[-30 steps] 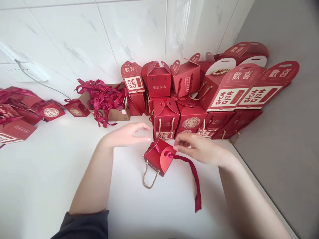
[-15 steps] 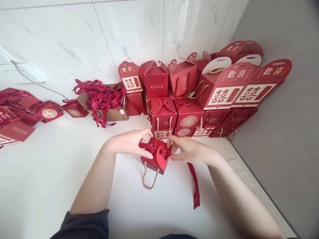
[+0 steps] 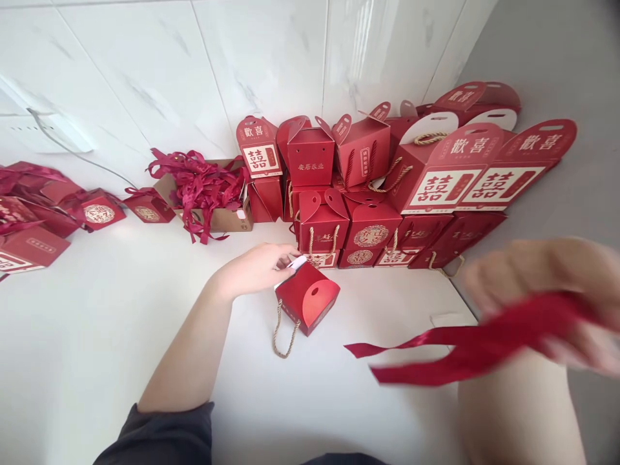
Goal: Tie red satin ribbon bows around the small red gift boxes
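Note:
A small red gift box (image 3: 301, 290) with a gold rope handle (image 3: 285, 345) sits on the white table in front of me. Its right-hand rounded flap, with a hole in it, lies over the top. My left hand (image 3: 264, 268) is closed on the box's left flap, whose white inner side shows at the fingers. Off to the right and raised nearer the camera, my right hand (image 3: 547, 284) is blurred by motion and closed around a dark red ribbon (image 3: 484, 342). Two loose ribbon ends trail from it toward the left.
Red gift boxes (image 3: 371, 226) stand stacked against the tiled wall, with taller ones (image 3: 440, 174) on top. Left of them, a cardboard box (image 3: 237, 216) overflows with red ribbons (image 3: 206, 190). Ribbon-tied red boxes (image 3: 41, 242) lie at far left. A grey panel (image 3: 576, 84) bounds the right.
The ribbon has come out of the box's flap holes and moved right and up with my right hand. My left hand has stayed at the box, whose left flap now tilts up.

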`<control>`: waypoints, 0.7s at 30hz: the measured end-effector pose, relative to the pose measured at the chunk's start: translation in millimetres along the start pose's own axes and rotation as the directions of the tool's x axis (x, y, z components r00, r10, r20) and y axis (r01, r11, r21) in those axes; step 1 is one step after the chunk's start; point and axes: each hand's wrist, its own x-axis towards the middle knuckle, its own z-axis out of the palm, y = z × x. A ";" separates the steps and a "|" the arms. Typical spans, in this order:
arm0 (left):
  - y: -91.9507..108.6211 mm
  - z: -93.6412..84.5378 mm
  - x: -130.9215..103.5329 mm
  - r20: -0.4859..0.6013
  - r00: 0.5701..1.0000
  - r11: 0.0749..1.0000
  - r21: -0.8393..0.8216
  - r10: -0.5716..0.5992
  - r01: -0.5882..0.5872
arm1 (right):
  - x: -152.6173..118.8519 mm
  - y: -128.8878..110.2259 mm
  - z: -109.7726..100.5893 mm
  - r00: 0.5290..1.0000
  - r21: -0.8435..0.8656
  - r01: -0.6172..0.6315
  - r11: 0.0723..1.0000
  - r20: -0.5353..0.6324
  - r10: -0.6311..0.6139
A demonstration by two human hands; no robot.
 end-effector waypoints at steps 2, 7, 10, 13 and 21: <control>8.2 1.6 -1.5 -0.133 0.990 0.994 -0.088 0.049 -0.061 | 4.9 -0.7 5.2 0.999 0.016 0.014 1.000 -0.048 -0.013; 45.3 22.0 -8.5 -0.194 0.928 0.767 -0.523 0.318 -0.373 | 17.2 0.7 15.3 0.988 0.066 0.012 0.998 -0.152 -0.001; 58.9 36.5 -11.6 -0.115 0.944 0.668 -0.681 0.308 -0.301 | 17.4 -0.3 19.9 0.974 0.048 -0.007 0.999 -0.225 0.018; 59.4 39.7 -11.8 -0.005 0.977 0.640 -0.755 0.215 -0.145 | 13.9 -3.2 23.4 0.946 -0.050 -0.035 0.998 -0.325 0.016; 52.8 21.9 -12.0 0.250 0.948 0.483 -0.866 0.195 0.128 | 0.3 -10.5 9.0 0.947 -0.384 -0.104 0.917 -0.320 -0.027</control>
